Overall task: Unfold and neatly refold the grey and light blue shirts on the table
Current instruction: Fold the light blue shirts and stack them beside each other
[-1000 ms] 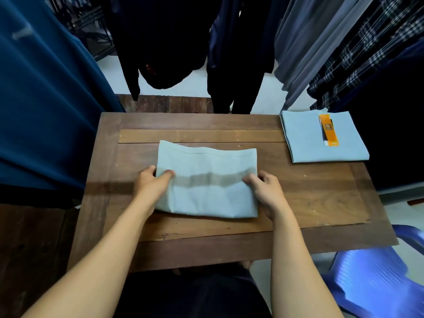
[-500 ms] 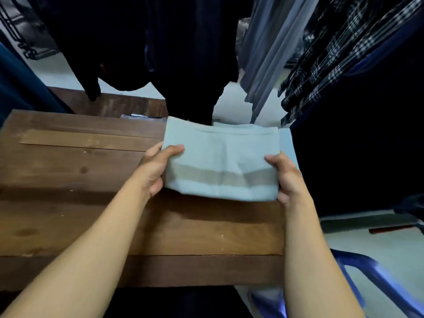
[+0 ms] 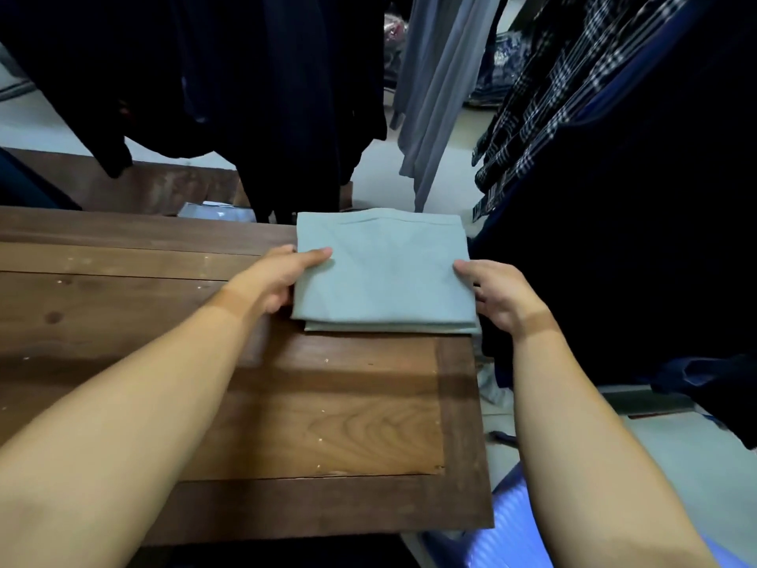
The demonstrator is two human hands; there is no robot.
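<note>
A folded grey shirt (image 3: 381, 276) lies on top of the folded light blue shirt (image 3: 368, 327) at the far right corner of the wooden table (image 3: 327, 403). Only a thin strip of the light blue shirt shows under the front edge. My left hand (image 3: 274, 280) holds the grey shirt's left edge, thumb on top and fingers underneath. At the right edge my right hand (image 3: 499, 297) grips it the same way, thumb on the cloth and fingers curled down beside it.
Dark garments (image 3: 286, 96), a grey one (image 3: 434, 96) and plaid ones (image 3: 553, 96) hang close behind and to the right of the table. A blue plastic chair (image 3: 516, 522) stands at the table's near right corner. A second wooden surface (image 3: 143, 186) lies behind.
Both hands lifted the folded grey shirt from the middle of the table, carried it right and set it down on the light blue shirt. The view swung right with it.
</note>
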